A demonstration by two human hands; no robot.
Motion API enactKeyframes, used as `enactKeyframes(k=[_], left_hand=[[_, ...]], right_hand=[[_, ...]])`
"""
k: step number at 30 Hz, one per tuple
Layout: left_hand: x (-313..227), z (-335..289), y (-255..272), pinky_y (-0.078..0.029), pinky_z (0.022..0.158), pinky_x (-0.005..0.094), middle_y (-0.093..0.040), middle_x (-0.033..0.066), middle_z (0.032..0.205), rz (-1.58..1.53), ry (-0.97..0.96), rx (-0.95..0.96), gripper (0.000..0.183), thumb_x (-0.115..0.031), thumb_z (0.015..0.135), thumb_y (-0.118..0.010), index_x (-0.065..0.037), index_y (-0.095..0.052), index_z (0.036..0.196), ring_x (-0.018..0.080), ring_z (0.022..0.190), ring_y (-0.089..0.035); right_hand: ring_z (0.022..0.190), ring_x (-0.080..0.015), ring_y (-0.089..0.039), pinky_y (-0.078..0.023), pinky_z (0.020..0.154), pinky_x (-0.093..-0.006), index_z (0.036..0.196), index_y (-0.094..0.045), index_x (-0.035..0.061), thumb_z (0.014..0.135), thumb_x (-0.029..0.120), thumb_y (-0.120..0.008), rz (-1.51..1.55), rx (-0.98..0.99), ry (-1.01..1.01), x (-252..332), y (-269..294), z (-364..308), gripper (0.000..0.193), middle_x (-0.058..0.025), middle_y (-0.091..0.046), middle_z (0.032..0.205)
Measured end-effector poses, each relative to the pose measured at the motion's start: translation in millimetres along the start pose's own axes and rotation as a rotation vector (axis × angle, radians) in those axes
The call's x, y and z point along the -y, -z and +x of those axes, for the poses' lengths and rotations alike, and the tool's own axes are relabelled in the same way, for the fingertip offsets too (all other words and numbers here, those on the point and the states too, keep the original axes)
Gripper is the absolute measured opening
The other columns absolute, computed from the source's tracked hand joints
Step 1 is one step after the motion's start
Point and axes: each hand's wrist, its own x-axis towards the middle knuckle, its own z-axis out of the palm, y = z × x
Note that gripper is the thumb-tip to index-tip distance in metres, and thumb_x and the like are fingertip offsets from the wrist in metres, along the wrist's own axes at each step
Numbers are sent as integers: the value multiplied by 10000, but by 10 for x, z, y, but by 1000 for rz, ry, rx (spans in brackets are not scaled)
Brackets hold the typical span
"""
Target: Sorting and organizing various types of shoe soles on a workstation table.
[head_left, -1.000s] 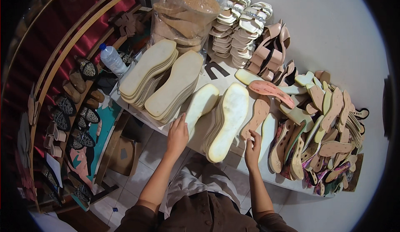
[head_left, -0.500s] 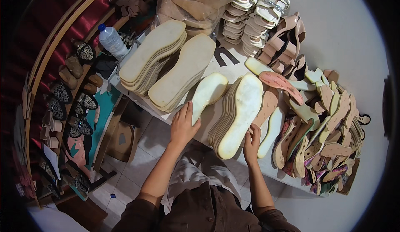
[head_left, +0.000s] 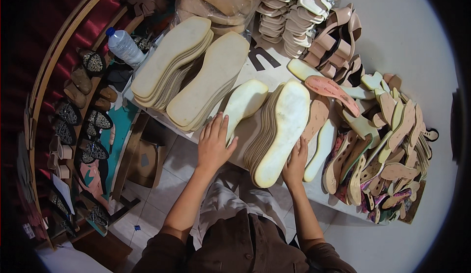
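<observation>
Your left hand [head_left: 214,143] lies flat, fingers spread, its grip apart, on the surface [head_left: 267,69] just beside a single cream insole [head_left: 244,104]. Your right hand [head_left: 295,164] touches the side of the fanned insole stack [head_left: 277,131]; its grip I cannot tell.

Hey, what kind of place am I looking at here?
Probably a small shoe-making workshop. Stacks of cut insoles cover the table, a heap of loose sole pieces lies to the right, and finished sandals are piled at the back, with decorated shoes on racks at left.
</observation>
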Motion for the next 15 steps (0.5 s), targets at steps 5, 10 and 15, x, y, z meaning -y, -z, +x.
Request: enactKeyframes(k=[5, 10, 15], left_hand=[[-272, 32, 264, -367, 911, 390, -489, 147, 1196, -143, -46, -40, 415, -182, 783, -567, -1, -503, 1151, 292, 1094, -474], [-739, 137, 646, -397, 867, 380, -550, 131, 1101, -255, -110, -104, 349, -140, 766, -575, 2, -548, 1084, 285, 1025, -525], [-1333, 249, 736, -416, 834, 369, -581, 117, 1027, -347, -236, -109, 304, -109, 746, -581, -7, -572, 1033, 275, 964, -556]], right_hand=[[1244, -406, -256, -237, 998, -500, 1235, -407, 17, 767, 138, -549, -313, 86, 43, -23, -20, 3, 503, -247, -300, 1322], [1233, -417, -266, -249, 995, -486, 1261, -393, 27, 776, 197, -561, -281, 80, 25, -171, -4, 52, 541, -261, -309, 1312], [1183, -512, -258, -265, 983, -488, 1274, -357, 6, 749, 266, -613, -171, -11, -68, -443, -100, 208, 639, -364, -247, 1284]])
